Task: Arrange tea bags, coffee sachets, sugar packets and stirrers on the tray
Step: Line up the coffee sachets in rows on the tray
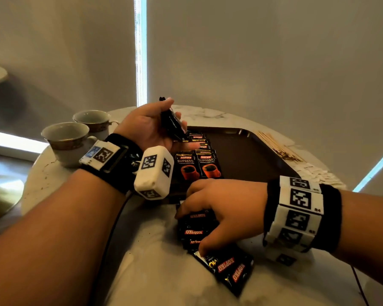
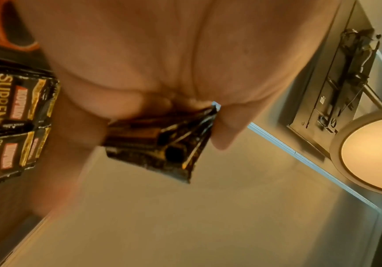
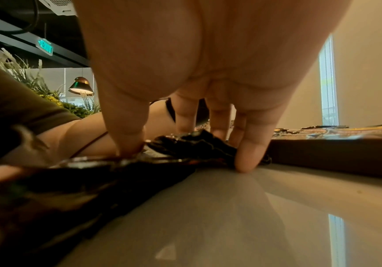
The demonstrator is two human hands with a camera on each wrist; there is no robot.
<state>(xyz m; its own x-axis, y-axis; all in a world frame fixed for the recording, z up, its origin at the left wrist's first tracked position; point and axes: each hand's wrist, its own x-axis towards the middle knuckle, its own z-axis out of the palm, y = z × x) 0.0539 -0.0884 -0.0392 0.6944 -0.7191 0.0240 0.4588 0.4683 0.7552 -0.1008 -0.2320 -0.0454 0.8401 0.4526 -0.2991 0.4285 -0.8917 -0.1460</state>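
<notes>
I saw black coffee sachets (image 1: 196, 164) lying flat in rows on the brown tray (image 1: 248, 155), more in a messy pile (image 1: 199, 230) on the table, and thin stirrers (image 1: 276, 146) beside the tray.

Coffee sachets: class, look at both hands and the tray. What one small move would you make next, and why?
Probably lift the right hand with one Kopiko sachet from the loose pile on the marble table and pass it toward the left hand. The left grip already holds a few sachets above the tray, where two rows are laid.
</notes>
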